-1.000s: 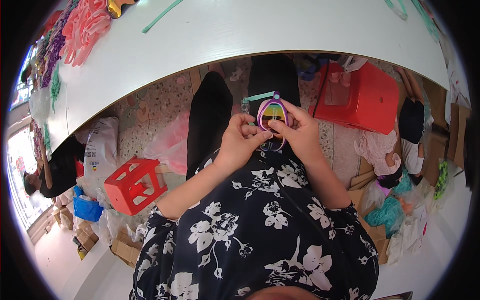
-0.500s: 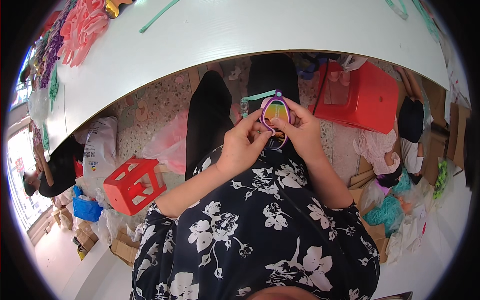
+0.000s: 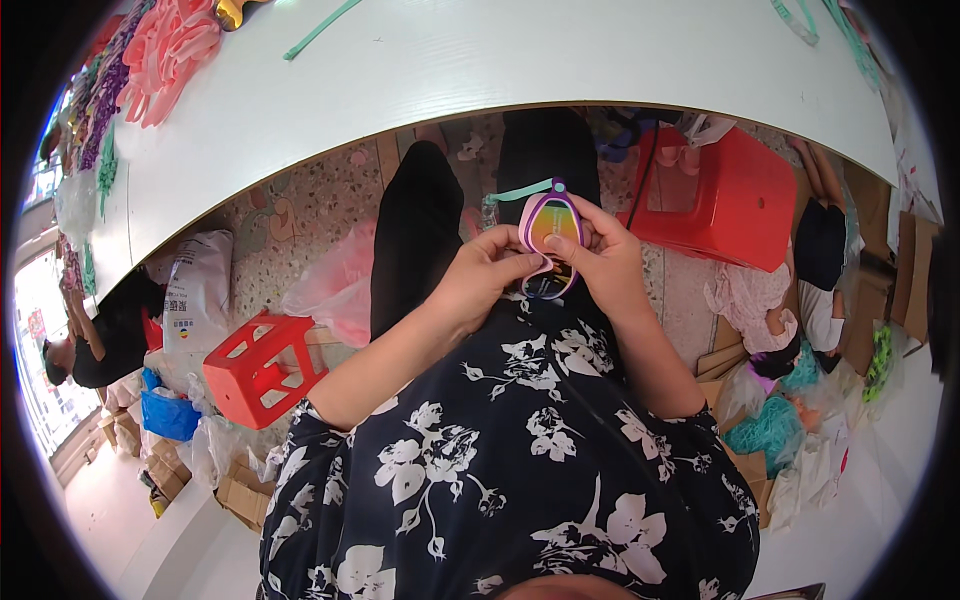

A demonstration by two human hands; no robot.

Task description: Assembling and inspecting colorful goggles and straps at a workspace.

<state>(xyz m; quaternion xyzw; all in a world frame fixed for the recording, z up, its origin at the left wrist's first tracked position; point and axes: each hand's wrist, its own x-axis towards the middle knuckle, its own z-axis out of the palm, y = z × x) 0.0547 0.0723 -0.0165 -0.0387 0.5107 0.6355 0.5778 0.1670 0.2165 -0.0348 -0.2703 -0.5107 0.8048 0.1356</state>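
Note:
Above my lap I hold a pair of swim goggles [image 3: 555, 220] with a purple frame and a rainbow-coloured mirrored lens. One lens is turned away from me, and the other end, near my body, looks dark. From the far end a mint-green strap [image 3: 522, 191] runs off to the left. My right hand [image 3: 603, 248] grips the goggles from the right side, its thumb on the lens. My left hand [image 3: 494, 262] pinches the frame near the middle, thumb and fingers closed on it; the exact spot under the fingertips is hidden.
A white table [image 3: 480, 60] curves across ahead, bearing pink straps [image 3: 165, 55] at the left and a loose mint strap [image 3: 322, 28]. Red plastic stools [image 3: 262, 370] stand left and right [image 3: 735, 200]. Other people sit at both sides. Bags and cartons [image 3: 247, 490] lie on the floor.
My left hand has flattened, its wrist lower and fingers closer together at the frame's middle. The right hand and the goggles stay almost in place.

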